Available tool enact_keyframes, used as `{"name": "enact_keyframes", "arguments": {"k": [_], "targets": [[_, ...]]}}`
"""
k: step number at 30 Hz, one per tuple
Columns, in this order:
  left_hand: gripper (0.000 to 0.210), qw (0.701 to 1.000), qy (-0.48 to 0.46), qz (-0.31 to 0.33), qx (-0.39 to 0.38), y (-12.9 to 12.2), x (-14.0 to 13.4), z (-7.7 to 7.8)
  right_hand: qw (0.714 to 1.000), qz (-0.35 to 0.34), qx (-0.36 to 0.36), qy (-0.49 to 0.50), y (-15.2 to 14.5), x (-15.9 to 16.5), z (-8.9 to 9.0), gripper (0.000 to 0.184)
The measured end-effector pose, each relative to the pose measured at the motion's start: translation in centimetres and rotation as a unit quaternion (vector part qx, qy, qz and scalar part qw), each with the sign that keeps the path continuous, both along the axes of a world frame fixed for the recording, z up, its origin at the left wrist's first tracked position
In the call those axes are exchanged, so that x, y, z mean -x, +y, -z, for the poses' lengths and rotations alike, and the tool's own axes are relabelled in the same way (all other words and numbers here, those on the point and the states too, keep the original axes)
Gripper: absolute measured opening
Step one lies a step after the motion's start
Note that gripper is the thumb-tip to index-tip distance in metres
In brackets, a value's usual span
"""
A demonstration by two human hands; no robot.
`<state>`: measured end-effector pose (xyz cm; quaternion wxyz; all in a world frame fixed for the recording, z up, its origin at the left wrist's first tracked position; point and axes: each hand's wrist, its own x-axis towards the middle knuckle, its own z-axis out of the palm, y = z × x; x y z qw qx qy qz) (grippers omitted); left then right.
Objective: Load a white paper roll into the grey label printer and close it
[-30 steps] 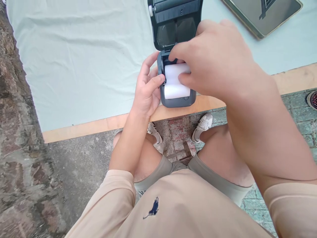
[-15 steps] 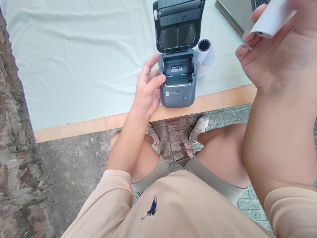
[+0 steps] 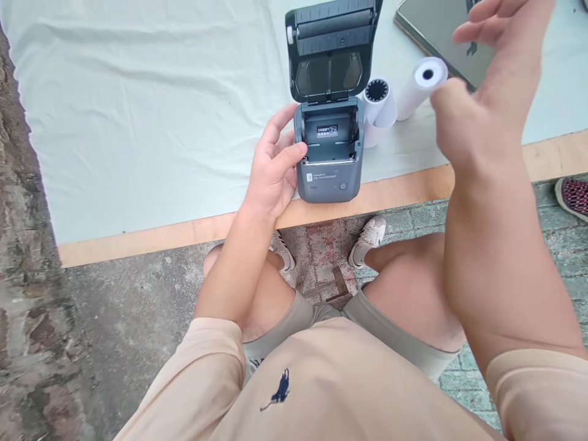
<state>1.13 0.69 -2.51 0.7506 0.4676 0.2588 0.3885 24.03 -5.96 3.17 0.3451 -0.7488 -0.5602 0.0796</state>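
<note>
A dark grey portable thermal printer stands at the table's front edge, its lid raised and its paper bay bare. My left hand is closed round its left side, thumb on the rim of the bay. Right of the printer stands a partly unrolled paper roll with a black toothed core. Farther right is a thicker white paper roll, upright, with a small dark hole. My right hand is beside this roll, fingers apart and holding nothing; whether the thumb touches the roll I cannot tell.
A grey-green flat device, like a closed laptop, lies at the back right, partly behind my right hand. Pale cloth covers the table, whose wooden edge shows in front. Another person's patterned shoe is at the far right.
My right hand, holding a white paper roll at the upper right before, has let it go. The roll now stands on the cloth right of the toothed-core roll. My left hand keeps its hold.
</note>
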Motion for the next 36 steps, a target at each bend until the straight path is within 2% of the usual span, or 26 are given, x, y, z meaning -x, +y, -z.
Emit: {"name": "enact_keyframes", "arguments": {"k": [3,7,10,15,18,20,22,23,25,26,28,31,33,36], "targets": [[0.058,1.0,-0.001,0.002,0.006,-0.1,0.0,0.0,0.993,-0.008,-0.089,-0.082,-0.2,0.4,-0.5,0.048],[0.056,1.0,-0.006,-0.005,0.001,0.0,-0.1,0.1,0.976,-0.064,-0.017,-0.207,0.5,0.6,0.3,0.047],[0.056,1.0,0.002,-0.009,-0.001,0.0,0.0,0.2,0.971,-0.109,0.028,-0.212,1.0,0.7,0.9,0.037],[0.058,1.0,0.018,-0.009,-0.001,-0.1,0.0,0.0,0.976,-0.098,0.037,-0.193,1.1,1.1,0.4,0.016],[0.058,1.0,0.023,-0.011,-0.007,-0.2,0.0,-0.1,0.977,-0.107,0.014,-0.185,0.7,0.9,-0.2,0.012],[0.059,1.0,0.027,-0.007,-0.009,-0.2,0.0,-0.1,0.977,-0.115,-0.04,-0.175,0.4,0.5,-0.6,0.013],[0.06,1.0,0.024,-0.004,-0.013,-0.2,0.0,-0.1,0.975,-0.146,-0.122,-0.118,0.1,0.4,-1.0,0.014],[0.059,1.0,0.023,-0.003,-0.016,-0.1,0.0,0.0,0.971,-0.158,-0.17,-0.058,0.0,0.5,-1.3,0.013],[0.058,1.0,0.023,-0.003,-0.018,-0.1,0.0,0.0,0.953,-0.153,-0.229,0.123,-0.1,1.2,-2.0,0.016],[0.057,1.0,0.023,-0.004,-0.016,-0.1,0.0,0.0,0.936,-0.144,-0.233,0.221,-0.1,1.6,-2.3,0.019],[0.059,1.0,0.021,-0.007,-0.011,0.0,-0.1,0.0,0.895,-0.152,-0.204,0.366,-0.3,2.2,-2.8,0.03],[0.063,1.0,0.025,-0.013,-0.009,0.0,-0.1,0.0,0.855,-0.243,-0.143,0.435,-0.5,2.4,-2.7,0.035],[0.063,0.999,0.035,-0.014,-0.008,-0.1,-0.1,-0.1,0.852,-0.272,-0.089,0.438,-0.6,2.4,-2.3,0.035],[0.06,0.999,0.044,-0.014,-0.008,-0.1,-0.1,-0.1,0.862,-0.276,-0.003,0.426,-0.4,3.2,-2.2,0.04]]}}
